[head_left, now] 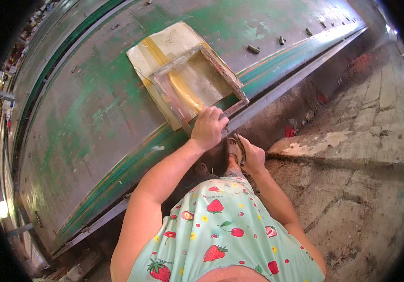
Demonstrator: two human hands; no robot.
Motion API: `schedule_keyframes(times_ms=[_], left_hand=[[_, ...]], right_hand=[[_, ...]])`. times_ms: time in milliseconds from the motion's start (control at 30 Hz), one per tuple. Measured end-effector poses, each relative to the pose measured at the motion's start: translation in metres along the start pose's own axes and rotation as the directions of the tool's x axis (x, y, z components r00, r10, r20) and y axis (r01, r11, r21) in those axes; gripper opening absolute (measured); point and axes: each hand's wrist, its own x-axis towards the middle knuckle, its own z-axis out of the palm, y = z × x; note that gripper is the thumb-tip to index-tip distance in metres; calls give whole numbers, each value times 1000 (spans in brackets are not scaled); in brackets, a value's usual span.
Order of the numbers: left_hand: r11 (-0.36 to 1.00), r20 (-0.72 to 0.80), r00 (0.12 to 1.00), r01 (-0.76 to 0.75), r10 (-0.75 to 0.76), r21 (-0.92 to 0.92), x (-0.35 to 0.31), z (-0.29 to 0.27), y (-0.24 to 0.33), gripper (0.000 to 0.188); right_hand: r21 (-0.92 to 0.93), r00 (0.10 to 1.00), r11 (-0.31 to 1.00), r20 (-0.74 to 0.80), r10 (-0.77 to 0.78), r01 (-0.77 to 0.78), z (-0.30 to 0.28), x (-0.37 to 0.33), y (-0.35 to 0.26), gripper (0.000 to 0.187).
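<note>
A weathered rectangular wooden frame [166, 96] lies over a pale flat board [176, 35] on the long table; a thin see-through sheet seems to span part of it. My left hand [208, 128] is closed at the frame's near edge, its fingers curled over so that the grip is partly hidden. Just right of it and nearer to me, clear of the table, my right hand [253, 157] wraps round a slim dark stick-like tool [240, 149]. The tool's exact kind does not show. Yellow-brown tape [155, 50] runs along the board.
The long table [89, 117] has worn green and grey paint and a metal rail [301, 73] along its near side. Several small metal stops [253, 49] stand in a row near that side. A rough concrete ledge [343, 141] lies to the right. My foot [233, 146] shows below my hands.
</note>
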Motion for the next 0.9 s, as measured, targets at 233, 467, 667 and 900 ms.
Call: schedule_keyframes(times_ms=[233, 467, 667, 900], left_hand=[[994, 59, 998, -41, 35, 100, 5, 8, -1, 12], [1000, 132, 991, 13, -16, 23, 2, 8, -2, 45], [967, 159, 987, -73, 35, 243, -2, 18, -1, 30], [961, 190, 982, -73, 22, 268, 1, 20, 0, 20]], right_hand=[[-80, 994, 992, -41, -104, 100, 2, 1, -7, 40], [-149, 993, 987, -88, -73, 59, 14, 4, -5, 43], [-240, 977, 958, -101, -187, 159, 13, 7, -5, 37], [-275, 972, 951, -144, -184, 139, 14, 9, -8, 39]])
